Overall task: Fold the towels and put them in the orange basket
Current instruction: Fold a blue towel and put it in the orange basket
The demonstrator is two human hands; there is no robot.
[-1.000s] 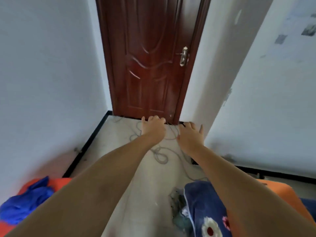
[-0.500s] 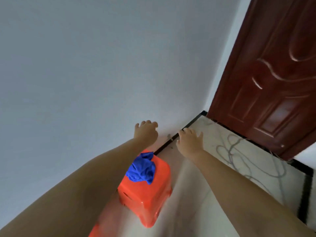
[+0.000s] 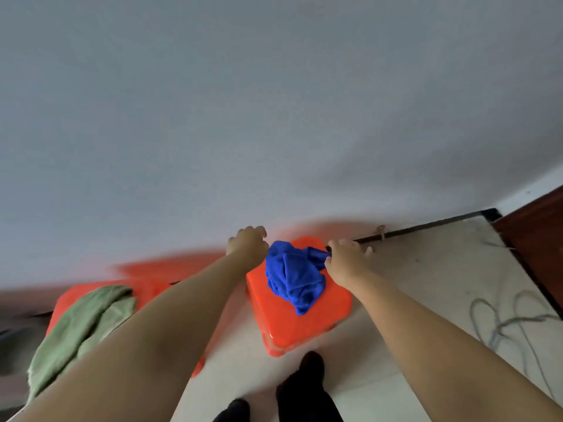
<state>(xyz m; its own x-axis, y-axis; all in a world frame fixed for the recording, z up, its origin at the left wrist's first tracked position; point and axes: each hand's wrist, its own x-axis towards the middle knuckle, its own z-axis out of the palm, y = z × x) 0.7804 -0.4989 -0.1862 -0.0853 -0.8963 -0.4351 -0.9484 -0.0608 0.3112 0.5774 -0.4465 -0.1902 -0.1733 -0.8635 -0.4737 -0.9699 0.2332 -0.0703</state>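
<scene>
A crumpled blue towel [image 3: 294, 277] lies on top of an orange plastic stool [image 3: 304, 327] on the floor by the wall. My left hand [image 3: 247, 245] hovers just left of the towel with its fingers loosely curled and nothing in them. To the towel's right, my right hand [image 3: 347, 259] has its fingers spread, and its thumb side touches the towel's upper right corner. A green towel [image 3: 76, 327] is draped over a second orange plastic piece [image 3: 65, 300] at the left; blur hides its shape.
A grey wall [image 3: 274, 117] rises right behind the stool. A loose grey cable [image 3: 505, 321] lies coiled on the pale floor at the right, near a dark red door [image 3: 539, 239]. My dark-clad feet [image 3: 307, 388] stand just in front of the stool.
My view has swung left from the door to the wall and down. Both hands have come down to the blue towel on the orange stool, and the green towel has come into sight.
</scene>
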